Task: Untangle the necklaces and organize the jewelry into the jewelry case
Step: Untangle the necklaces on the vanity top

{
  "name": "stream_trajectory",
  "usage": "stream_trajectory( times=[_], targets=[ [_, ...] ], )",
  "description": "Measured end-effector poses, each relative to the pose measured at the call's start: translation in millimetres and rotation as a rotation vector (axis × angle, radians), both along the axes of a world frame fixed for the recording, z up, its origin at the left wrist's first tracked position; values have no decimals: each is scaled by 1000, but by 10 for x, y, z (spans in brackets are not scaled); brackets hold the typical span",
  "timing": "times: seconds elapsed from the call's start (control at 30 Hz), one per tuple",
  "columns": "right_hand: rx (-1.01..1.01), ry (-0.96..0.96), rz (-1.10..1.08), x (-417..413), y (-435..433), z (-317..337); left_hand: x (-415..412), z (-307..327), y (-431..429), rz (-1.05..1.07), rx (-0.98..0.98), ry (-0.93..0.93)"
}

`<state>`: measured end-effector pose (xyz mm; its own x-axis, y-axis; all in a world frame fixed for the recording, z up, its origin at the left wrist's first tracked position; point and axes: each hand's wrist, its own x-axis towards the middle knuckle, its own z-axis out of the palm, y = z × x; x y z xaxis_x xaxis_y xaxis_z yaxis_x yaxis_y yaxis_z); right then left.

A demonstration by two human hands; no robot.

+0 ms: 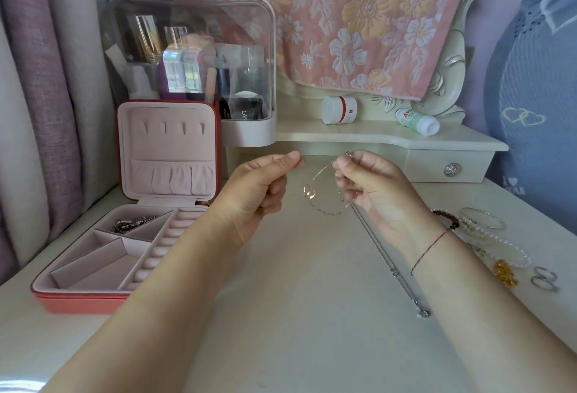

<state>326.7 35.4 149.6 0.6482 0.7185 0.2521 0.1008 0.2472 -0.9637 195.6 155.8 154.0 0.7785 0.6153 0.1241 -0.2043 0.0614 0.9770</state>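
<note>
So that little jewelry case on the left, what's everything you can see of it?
The jewelry case sits open on the white table, at the left. It is coral-red outside with a pale pink, velvety lining. Its lid stands upright, showing four small hook tabs above a gathered pocket. The base has slanted compartments beside a column of ring rolls. The rear compartment holds silvery metal pieces; the others look empty.
</note>
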Motion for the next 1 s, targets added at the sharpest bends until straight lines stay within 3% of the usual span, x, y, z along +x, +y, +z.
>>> stream_trajectory(
  times=[0.23,0.63,1.0],
  targets=[
    [56,190,108,-86,-13,55,-11,-13,-4,-95,34,45],
    [-75,111,22,-91,-1,17,29,-50,6,213,257,76],
    [72,188,79,-46,-39,85,41,-49,75,215,-26,29]
  ],
)
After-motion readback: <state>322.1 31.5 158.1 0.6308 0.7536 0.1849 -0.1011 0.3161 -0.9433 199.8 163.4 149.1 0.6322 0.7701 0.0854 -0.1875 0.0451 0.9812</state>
